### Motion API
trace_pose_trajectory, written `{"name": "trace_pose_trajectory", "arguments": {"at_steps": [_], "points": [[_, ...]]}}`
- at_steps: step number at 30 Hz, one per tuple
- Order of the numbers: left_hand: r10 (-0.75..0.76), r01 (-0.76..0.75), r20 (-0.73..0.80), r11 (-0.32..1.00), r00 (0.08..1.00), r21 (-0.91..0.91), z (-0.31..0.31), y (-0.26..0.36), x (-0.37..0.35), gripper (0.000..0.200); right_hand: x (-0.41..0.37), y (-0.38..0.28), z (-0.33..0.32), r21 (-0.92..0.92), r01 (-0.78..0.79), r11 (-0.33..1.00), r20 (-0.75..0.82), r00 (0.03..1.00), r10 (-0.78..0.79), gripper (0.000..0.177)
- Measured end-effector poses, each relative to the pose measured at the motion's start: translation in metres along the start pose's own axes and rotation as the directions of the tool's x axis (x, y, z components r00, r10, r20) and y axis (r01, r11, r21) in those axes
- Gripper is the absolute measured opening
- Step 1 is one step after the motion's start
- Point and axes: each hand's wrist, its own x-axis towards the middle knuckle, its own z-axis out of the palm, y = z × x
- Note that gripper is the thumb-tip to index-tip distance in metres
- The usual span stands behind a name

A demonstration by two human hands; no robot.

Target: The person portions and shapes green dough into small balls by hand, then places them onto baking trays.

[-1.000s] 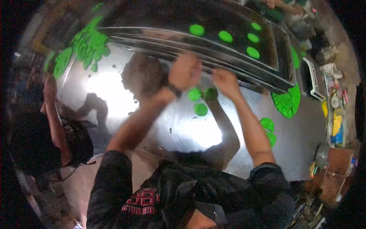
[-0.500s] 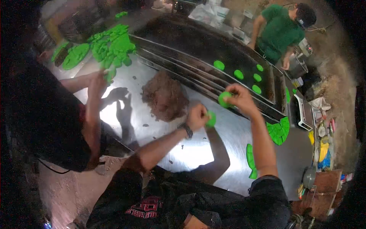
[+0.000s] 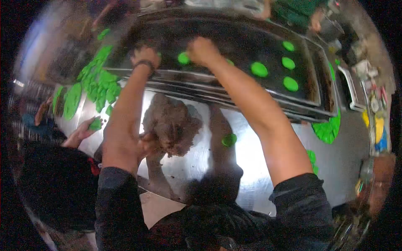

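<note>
My left hand (image 3: 146, 57) is over the dark tray (image 3: 226, 37), its fingers smeared by motion; a sliver of green shows beside them. My right hand (image 3: 203, 51) is curled closed over the same tray, with a green dough disc (image 3: 184, 57) at its fingertips. Further right on the tray lie several more discs, among them one flat green disc (image 3: 258, 69); another is partly hidden behind my right forearm. Below my arms, a loose green disc (image 3: 229, 140) rests on the metal table, beside a mound of crumbly brown filling (image 3: 171, 121).
Green dough pieces (image 3: 98, 83) are heaped at the table's left. A co-worker's hand (image 3: 86, 129) holds a green piece there; their other hand touches the brown mound. More green dough (image 3: 328, 129) lies at the tray's right corner, near a white-framed device (image 3: 351, 90). Another person stands beyond the tray.
Both my hands have moved forward and left, from above the table to over the tray. A green disc now lies further left on the tray. The co-worker's hand has reached the brown mound.
</note>
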Motion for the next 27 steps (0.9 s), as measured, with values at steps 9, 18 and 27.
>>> {"name": "trace_pose_trajectory", "arguments": {"at_steps": [9, 18, 27], "points": [[0.157, -0.800, -0.903, 0.542, 0.399, -0.259, 0.038, 0.035, -0.132, 0.020, -0.227, 0.015, -0.006, 0.477, 0.086, 0.875, -0.085, 0.995, -0.052, 0.038], [0.243, -0.480, -0.418, 0.332, 0.875, -0.812, 0.123, -0.010, -0.365, 0.015, -0.302, 0.016, 0.052, 0.617, -0.128, 0.777, 0.238, 0.971, -0.029, 0.031], [-0.189, -0.199, -0.385, 0.610, 0.903, -0.767, 0.212, -0.156, -0.416, 0.032, -0.054, -0.127, -0.051, 0.829, 0.084, 0.553, 0.068, 0.966, -0.250, 0.031]]}}
